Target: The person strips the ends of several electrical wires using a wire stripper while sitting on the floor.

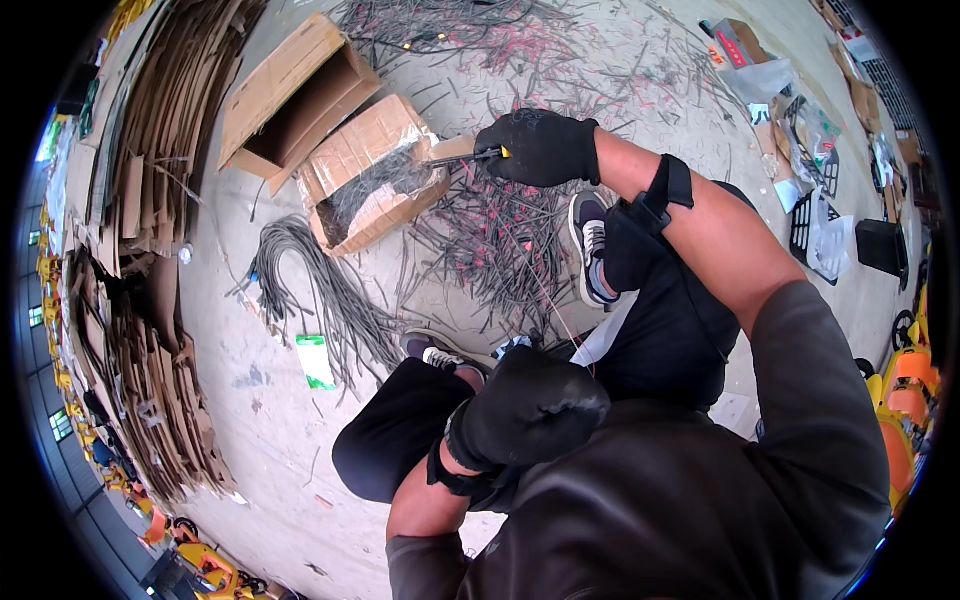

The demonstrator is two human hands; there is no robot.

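Note:
My right hand (536, 148), in a black work glove, is stretched out in front and closed around a dark hand tool (491, 154) with a yellow part. The tool's end reaches the edge of a taped cardboard box (360, 150) holding a tangle of fine wire strands (382, 180). Close to my chest, my left hand (532, 409), also gloved, is curled into a fist; its inner side is hidden. A thin pale strand (544, 289) slants down toward it. Cut dark cable pieces with red bits (502, 259) lie heaped between my shoes.
An open cardboard box (300, 97) lies behind the taped one. A bundle of grey cables (315, 277) is on the floor near a green-and-white packet (315, 362). Flattened cardboard (157, 150) stands stacked at left. More cable scraps (510, 37) are spread ahead; a black crate (814, 232) sits at right.

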